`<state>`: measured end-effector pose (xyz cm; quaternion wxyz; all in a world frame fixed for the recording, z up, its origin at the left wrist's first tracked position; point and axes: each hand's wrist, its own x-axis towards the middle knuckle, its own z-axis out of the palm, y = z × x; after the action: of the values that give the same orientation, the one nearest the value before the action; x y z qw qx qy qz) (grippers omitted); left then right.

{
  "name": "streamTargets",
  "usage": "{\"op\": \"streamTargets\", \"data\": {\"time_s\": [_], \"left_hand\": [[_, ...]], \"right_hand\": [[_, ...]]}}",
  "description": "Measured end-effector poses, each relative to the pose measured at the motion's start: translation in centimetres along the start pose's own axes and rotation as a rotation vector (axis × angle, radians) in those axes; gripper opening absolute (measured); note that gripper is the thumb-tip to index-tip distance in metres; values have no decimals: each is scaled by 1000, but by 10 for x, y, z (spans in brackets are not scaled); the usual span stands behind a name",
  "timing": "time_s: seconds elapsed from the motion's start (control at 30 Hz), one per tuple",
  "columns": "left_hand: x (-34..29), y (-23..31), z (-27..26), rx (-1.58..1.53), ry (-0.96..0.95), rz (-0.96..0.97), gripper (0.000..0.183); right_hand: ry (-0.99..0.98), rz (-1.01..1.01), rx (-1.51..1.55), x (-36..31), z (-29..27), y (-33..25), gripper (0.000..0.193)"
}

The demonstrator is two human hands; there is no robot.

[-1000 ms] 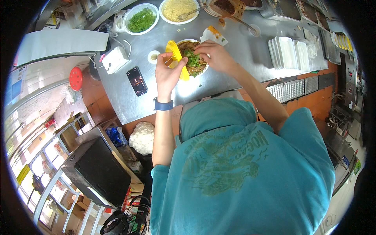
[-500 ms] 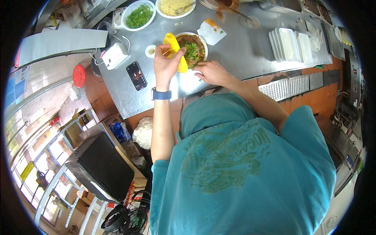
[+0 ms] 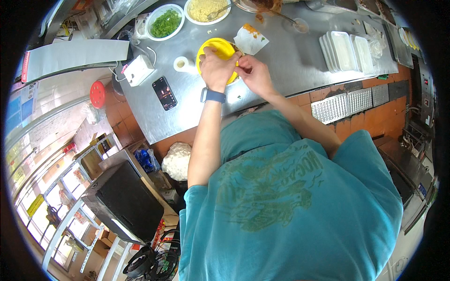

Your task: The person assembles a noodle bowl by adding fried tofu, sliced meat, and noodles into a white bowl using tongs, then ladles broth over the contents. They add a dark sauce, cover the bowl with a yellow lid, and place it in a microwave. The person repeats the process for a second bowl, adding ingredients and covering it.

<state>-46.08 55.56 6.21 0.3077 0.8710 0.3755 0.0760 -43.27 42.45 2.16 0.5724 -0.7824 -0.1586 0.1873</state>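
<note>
Yellow lid (image 3: 223, 46): left hand (image 3: 218, 69) spread on top; right hand (image 3: 254, 75) at rim, grip unclear; could be tilted by lopsided pressure.

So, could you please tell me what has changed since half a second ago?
The yellow lid, held tilted before, has swung rightward and down over the bowl, the left hand now across it. The right hand moved forward to its right edge. Smartphone and chopped greens stayed.

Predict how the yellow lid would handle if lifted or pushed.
The yellow lid is probably light, since it looks like thin plastic. Its round, raised rim should keep it fairly stiff, perhaps with slight flex. It may feel slippery when pushed, as its surface appears smooth.
</note>
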Motion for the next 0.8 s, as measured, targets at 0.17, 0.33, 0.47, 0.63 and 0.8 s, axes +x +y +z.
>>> {"op": "streamTargets", "data": {"time_s": [0.17,0.33,0.47,0.63,0.8], "left_hand": [[3,-44,19,-211,170,56,24],[-21,-110,29,-250,258,-98,27],[-28,-123,33,-458,147,-253,31],[-23,-117,26,-421,89,-236,30],[-17,-113,25,-389,120,-155,27]], "right_hand": [[11,229,-163,23,-15,51,22],[-78,399,-152,28,-19,73,24],[-128,364,-146,24,-17,73,29],[-84,275,-193,23,-17,70,31],[-95,258,-226,30,-18,66,28]]}}
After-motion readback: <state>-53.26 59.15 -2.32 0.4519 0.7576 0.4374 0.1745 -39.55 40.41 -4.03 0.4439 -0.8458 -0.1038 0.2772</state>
